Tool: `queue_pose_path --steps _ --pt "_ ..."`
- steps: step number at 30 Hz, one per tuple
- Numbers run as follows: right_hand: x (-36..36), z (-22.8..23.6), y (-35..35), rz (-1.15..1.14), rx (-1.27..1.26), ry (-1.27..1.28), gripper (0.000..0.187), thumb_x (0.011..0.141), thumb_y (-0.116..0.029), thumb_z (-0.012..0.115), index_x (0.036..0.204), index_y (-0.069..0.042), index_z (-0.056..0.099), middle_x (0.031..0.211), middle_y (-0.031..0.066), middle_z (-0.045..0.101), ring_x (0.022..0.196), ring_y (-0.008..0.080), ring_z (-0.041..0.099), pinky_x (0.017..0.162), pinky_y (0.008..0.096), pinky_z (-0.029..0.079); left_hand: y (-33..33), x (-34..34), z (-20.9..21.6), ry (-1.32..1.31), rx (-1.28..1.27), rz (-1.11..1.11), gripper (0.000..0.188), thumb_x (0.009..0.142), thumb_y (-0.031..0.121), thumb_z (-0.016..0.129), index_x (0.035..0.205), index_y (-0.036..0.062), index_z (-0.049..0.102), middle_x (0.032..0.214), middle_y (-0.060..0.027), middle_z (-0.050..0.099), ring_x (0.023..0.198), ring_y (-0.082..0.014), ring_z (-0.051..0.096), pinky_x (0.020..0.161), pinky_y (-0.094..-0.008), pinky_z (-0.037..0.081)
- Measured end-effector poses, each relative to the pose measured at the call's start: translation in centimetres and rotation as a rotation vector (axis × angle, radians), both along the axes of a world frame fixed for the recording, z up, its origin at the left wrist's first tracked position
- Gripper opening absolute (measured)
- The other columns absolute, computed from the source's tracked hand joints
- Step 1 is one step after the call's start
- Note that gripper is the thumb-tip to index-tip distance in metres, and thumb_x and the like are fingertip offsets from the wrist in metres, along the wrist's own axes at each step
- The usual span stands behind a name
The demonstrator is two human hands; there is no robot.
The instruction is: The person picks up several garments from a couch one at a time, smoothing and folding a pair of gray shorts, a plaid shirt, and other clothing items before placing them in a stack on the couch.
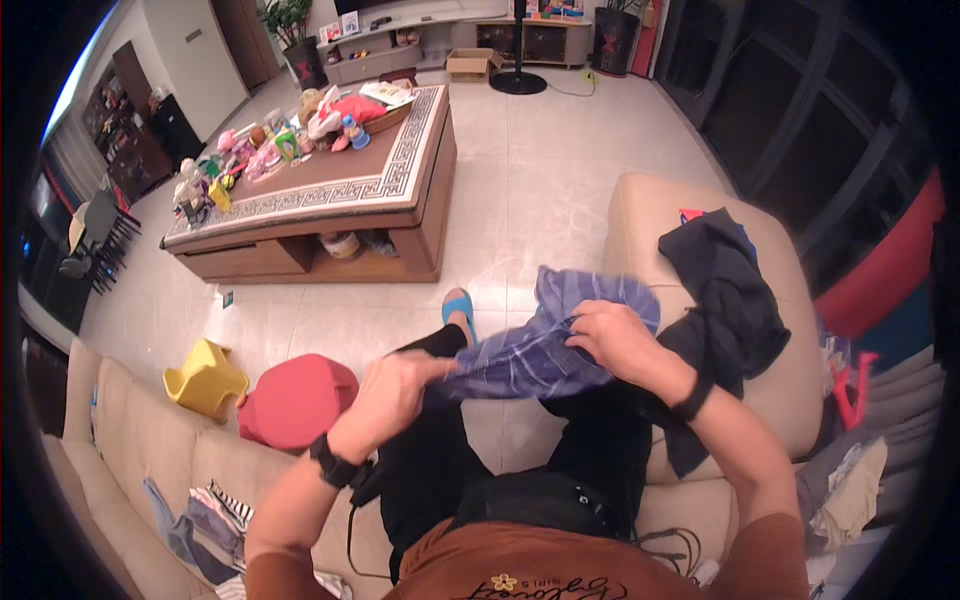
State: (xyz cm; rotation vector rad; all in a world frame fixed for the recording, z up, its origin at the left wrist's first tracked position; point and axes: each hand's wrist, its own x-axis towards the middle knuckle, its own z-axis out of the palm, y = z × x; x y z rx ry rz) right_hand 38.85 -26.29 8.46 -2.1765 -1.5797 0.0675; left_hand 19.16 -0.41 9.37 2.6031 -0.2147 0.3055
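A blue plaid garment (520,355) is stretched out above my lap, slightly blurred by motion. My left hand (390,395) grips its left end, fingers closed on the cloth. Farther right, my right hand (622,342) pinches the garment near its bunched upper edge. Whether it is a shirt or shorts I cannot tell. Dark clothes (725,290) lie crumpled on the beige sofa seat (640,210) to the right, close to my right forearm. Several folded or loose clothes (205,525) rest on the sofa by my left elbow.
A red stool (300,400) and a yellow stool (205,382) stand on the floor at left. Beyond them is a brown coffee table (420,205) crowded with toys. A cardboard box (472,65) and a black round stand base (517,82) sit at the far side.
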Motion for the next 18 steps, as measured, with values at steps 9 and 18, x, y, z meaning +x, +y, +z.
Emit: queue_pose_path --steps 9,18 --pt "-0.3 3.8 -0.4 -0.103 0.284 0.028 0.019 0.065 -0.006 0.075 0.079 0.002 0.066 0.092 0.0135 0.063 0.086 0.0328 0.059 0.074 0.0377 0.048 1.2 -1.5 -1.6 0.266 0.128 -0.127 0.019 0.074 0.021 0.071 0.085 0.0051 0.071 0.085 -0.0144 0.066 0.075 -0.0324 0.063 0.065 -0.04 0.05" --pt "0.4 6.1 -0.4 -0.14 0.403 0.319 0.017 0.068 -0.01 0.075 0.079 0.0 0.067 0.08 0.0117 0.063 0.076 0.0233 0.061 0.069 0.0288 0.047 1.2 -0.6 0.4 0.164 -0.064 0.24 0.039 0.072 0.043 0.073 0.072 0.0042 0.069 0.061 -0.0156 0.057 0.064 -0.0346 0.058 0.057 -0.0412 0.044"
